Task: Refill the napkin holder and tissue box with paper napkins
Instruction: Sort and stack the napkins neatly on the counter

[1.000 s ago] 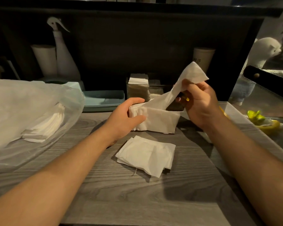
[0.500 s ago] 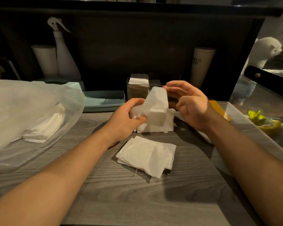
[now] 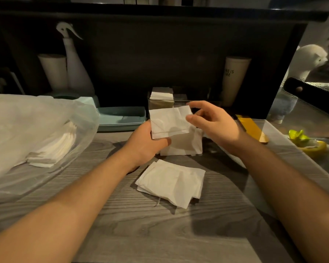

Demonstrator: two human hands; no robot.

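Observation:
A folded white napkin (image 3: 169,122) is held up over the table. My left hand (image 3: 144,143) grips its lower left corner together with a stack of napkins (image 3: 184,145) standing on the table. My right hand (image 3: 211,122) pinches the napkin's upper right corner between thumb and forefinger. A loose pile of napkins (image 3: 171,182) lies flat in front of my hands. Behind them stands a clear napkin holder (image 3: 179,103) with a few napkins (image 3: 161,93) at its left end.
A clear plastic bag (image 3: 32,130) with more napkins (image 3: 53,149) lies on the left. A teal tray (image 3: 120,118), a spray bottle (image 3: 74,67) and cups stand at the back. A yellow object (image 3: 253,128) and lemon peels (image 3: 308,143) are on the right.
The napkin that my right hand had pulled up high has been brought down and folded flat; it now sits level between both hands.

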